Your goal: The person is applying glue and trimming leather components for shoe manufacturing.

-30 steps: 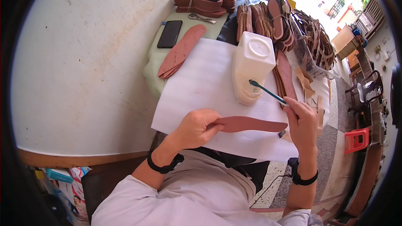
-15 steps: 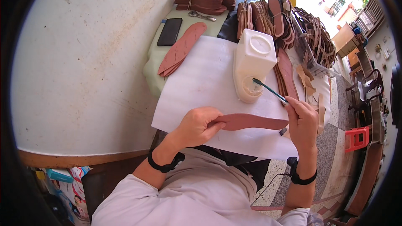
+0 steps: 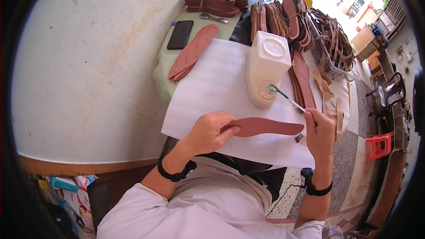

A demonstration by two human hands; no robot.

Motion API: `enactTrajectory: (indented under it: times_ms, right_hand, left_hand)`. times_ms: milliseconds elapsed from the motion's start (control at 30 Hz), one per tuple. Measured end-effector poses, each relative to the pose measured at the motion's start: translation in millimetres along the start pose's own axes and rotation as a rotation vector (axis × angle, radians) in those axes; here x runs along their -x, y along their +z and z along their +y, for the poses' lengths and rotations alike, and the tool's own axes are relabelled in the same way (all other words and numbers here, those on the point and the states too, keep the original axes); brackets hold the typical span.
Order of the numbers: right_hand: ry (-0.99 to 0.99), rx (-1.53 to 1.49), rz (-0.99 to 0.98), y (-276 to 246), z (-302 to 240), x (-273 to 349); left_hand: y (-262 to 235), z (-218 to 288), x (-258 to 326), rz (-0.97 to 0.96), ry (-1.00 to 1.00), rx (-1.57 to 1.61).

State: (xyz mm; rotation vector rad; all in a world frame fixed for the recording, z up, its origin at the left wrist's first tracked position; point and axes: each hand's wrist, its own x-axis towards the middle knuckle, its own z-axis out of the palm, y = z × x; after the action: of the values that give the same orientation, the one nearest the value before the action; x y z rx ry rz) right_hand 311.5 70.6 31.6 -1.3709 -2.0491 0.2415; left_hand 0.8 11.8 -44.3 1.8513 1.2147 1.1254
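- Hands apart: the left hand (image 3: 215, 130) is pinched around one end of a reddish-brown insole (image 3: 268, 127), thumb on the near side, while the right hand (image 3: 320, 126) grips a green-and-white brush (image 3: 288, 99) by its handle
- The insole is held out level above the near part of a white sheet (image 3: 208, 79), its free end reaching right, just short of the right hand
- What has changed: the brush has rolled in the fingers, so its paler head now shows where only a dark green edge did half a second ago
- The head is at the round open well on the near end of a white plastic container (image 3: 271, 55); whether it touches the contents, I cannot tell
- The insole has hardly moved, which suggests the work is at the loading stage, with the left hand only keeping the piece ready
- More insoles wait in a fanned stack (image 3: 193, 53) at far left and a row (image 3: 303, 79) right of the container
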Motion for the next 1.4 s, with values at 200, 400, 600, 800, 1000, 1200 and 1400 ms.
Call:
enactTrajectory:
  times_ms: [200,400,600,800,1000,1200,1400]
  right_hand:
    - [0.107,-0.078,-0.006,0,6,7]
    - [0.128,-0.129,0.000,2,11,13]
    - [0.211,-0.156,-0.020,4,11,18]
    - [0.149,-0.246,0.217,3,2,34]
    - [0.127,-0.247,0.184,14,-30,92]
    - [0.153,-0.291,0.129,26,-51,107]
    - [0.064,-0.256,0.171,38,-52,104]
  left_hand:
    - [0,1,-1,0.006,0.000,-0.005]
    - [0,0,1,0.009,-0.001,0.013]
    - [0,0,0,0.003,0.000,-0.003]
    - [3,4,0,0.034,-0.087,0.055]
    - [6,7,-3,0.058,-0.151,0.048]
    - [4,12,-6,0.063,-0.184,0.007]
    - [5,13,-6,0.059,-0.228,-0.006]
